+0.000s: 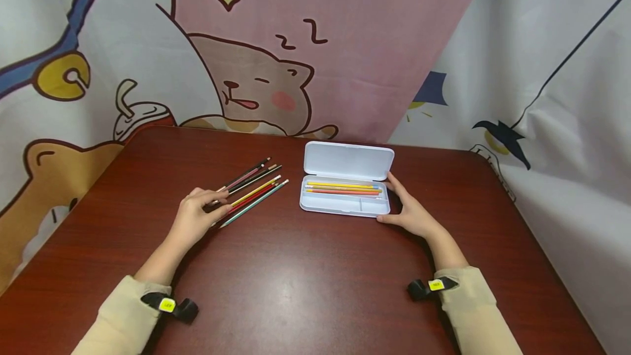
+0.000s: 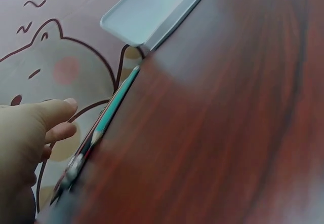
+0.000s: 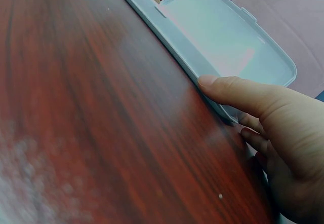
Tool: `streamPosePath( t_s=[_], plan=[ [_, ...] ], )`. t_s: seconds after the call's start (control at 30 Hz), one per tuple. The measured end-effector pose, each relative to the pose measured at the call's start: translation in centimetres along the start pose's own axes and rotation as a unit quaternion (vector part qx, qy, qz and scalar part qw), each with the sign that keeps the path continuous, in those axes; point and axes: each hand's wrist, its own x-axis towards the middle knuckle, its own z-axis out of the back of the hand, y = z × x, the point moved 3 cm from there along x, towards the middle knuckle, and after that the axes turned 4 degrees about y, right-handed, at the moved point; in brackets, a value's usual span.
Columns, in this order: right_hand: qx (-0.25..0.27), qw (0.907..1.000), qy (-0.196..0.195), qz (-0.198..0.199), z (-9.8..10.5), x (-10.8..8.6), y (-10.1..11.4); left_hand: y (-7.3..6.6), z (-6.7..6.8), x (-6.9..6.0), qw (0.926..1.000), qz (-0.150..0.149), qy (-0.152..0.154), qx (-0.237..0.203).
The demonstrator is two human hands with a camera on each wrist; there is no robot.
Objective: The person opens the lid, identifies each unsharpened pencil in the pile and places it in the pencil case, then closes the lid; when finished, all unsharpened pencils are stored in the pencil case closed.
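Observation:
A white pencil case [image 1: 329, 204] lies on the table with its lid [image 1: 349, 161] raised at the back. Inside are several pencils [image 1: 340, 185], yellow and orange among them. My right hand [image 1: 416, 213] holds the case's right end, thumb at the front corner and fingers along the far side. To the left, several loose pencils lie side by side in a slanting row, including a teal pencil [image 1: 256, 201] and a red one [image 1: 248, 201]. My left hand [image 1: 197, 212] is over their near ends, thumb and fingers apart; in the left wrist view its fingers [image 2: 62, 132] appear clear of the pencils.
The brown wooden table [image 1: 291, 278] ends at the back against a hanging cloth [image 1: 345, 70] with cartoon animals. A strapped wrist camera [image 1: 172, 307] is on the left sleeve, another [image 1: 429, 288] on the right.

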Motion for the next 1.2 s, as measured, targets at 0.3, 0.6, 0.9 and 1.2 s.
streamPosePath(
  t_s=[0.3,0.6,0.9,1.2],
  plan=[
    [0.003,1.0,-0.002,0.002,0.0,0.0,-0.1,1.3,1.9,-1.3,0.9992,0.017,0.032,0.014],
    [-0.001,1.0,-0.001,-0.002,0.0,0.0,0.0,1.9,2.4,-1.6,0.9969,0.036,0.068,0.019],
    [0.0,1.0,0.0,-0.003,0.0,0.0,0.0,2.2,2.2,-1.6,0.9979,0.008,0.061,0.018],
    [0.001,1.0,-0.002,-0.002,0.0,0.0,0.0,2.0,2.0,-1.6,0.9972,-0.006,0.069,0.029]
  ],
)
